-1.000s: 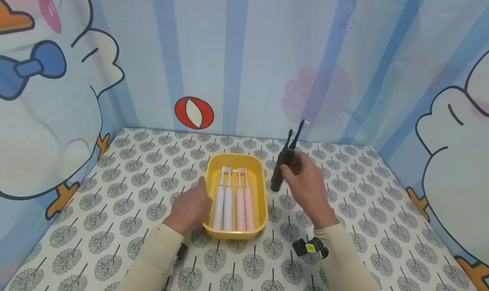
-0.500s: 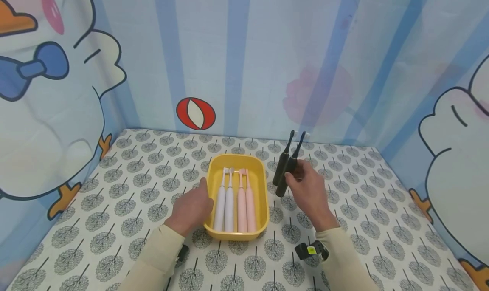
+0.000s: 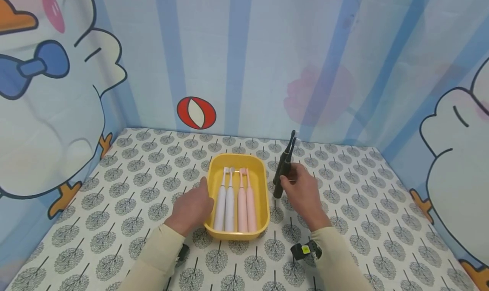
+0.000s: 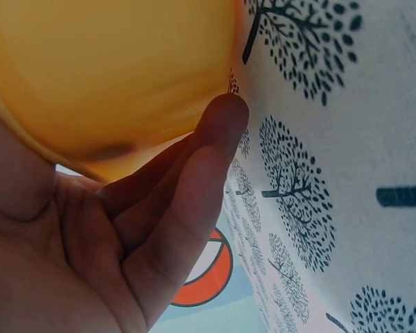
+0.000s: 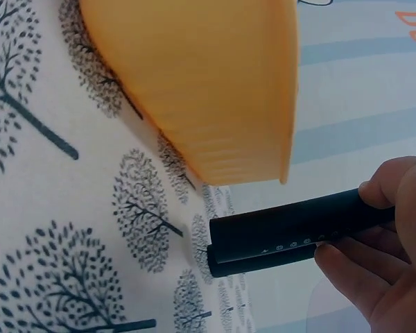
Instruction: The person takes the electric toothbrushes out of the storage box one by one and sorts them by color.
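Note:
My left hand (image 3: 192, 208) holds the left side of a yellow tray (image 3: 237, 236), its thumb at the rim and its fingers against the outer wall (image 4: 125, 83). Two white electric toothbrushes (image 3: 229, 208) and two pink electric toothbrushes (image 3: 242, 208) lie side by side in the tray, heads toward the back. To the tray's right, my right hand (image 3: 303, 191) pinches a black electric toothbrush (image 5: 284, 225) upright between thumb and fingers. A second black electric toothbrush (image 5: 263, 265) stands close behind it, its base at the cloth, partly hidden by the first.
A white cloth (image 3: 153, 248) printed with grey trees covers the table. A blue striped curtain (image 3: 259, 70) with cartoon ducks encloses the back and sides. Each wrist wears a dark strap with a small device, the right one (image 3: 305, 250) showing more plainly.
The held black toothbrush has come down and shifted left, closing up against the other black one, which was apart from it half a second ago. My left hand and the tray have stayed put.

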The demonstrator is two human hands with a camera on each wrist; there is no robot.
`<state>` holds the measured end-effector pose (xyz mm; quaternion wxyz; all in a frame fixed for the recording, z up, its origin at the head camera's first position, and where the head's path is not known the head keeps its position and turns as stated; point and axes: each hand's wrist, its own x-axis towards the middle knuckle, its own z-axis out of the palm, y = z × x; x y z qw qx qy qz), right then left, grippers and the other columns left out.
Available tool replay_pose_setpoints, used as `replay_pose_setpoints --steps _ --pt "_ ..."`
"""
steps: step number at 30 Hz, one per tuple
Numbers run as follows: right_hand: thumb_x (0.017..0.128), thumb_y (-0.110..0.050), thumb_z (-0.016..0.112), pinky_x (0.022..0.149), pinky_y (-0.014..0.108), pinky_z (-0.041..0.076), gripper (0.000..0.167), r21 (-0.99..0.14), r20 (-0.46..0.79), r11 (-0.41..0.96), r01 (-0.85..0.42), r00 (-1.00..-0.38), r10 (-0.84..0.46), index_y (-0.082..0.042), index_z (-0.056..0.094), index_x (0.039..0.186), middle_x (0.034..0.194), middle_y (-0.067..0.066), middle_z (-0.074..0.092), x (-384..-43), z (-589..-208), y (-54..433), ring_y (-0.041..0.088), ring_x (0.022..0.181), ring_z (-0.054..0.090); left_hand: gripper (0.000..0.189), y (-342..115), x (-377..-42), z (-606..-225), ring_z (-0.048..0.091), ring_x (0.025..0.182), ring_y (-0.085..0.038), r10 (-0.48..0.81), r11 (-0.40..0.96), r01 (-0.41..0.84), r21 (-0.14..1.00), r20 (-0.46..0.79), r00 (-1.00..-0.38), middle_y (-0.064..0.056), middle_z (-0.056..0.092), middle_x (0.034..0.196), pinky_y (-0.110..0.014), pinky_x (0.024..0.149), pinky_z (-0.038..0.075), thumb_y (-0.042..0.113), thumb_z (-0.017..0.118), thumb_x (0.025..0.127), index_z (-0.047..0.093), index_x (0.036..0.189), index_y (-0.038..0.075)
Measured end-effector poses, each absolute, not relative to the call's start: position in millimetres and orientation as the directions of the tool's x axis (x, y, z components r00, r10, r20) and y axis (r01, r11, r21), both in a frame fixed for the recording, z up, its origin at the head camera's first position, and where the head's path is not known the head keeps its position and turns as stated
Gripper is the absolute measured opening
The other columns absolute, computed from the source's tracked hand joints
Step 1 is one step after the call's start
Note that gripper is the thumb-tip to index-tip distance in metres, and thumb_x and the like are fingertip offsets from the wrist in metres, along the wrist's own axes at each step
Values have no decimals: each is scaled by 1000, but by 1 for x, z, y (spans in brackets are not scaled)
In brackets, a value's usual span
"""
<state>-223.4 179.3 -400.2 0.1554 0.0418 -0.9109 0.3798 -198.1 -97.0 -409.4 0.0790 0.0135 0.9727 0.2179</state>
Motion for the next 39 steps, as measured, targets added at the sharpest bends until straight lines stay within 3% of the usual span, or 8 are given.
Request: replay_pose_setpoints --steps 23,39 --pt "91 -19 65 80 36 54 33 -684 316 697 -216 -949 17 -9 55 121 108 4 65 -222 -415 181 18 96 64 70 -96 -197 -408 52 55 -21 54 902 -21 432 -160 -986 -9 54 73 -34 50 43 17 45 95 11 153 -5" --pt "90 -19 66 83 36 53 39 -701 309 677 -224 -951 5 -6 53 125 111 8 64 -220 -417 183 21 100 65 70 -96 -197 -406 52 55 -21 52 904 -25 427 -168 -984 -9 54 73 -34 51 44 17 45 95 12 153 -5"
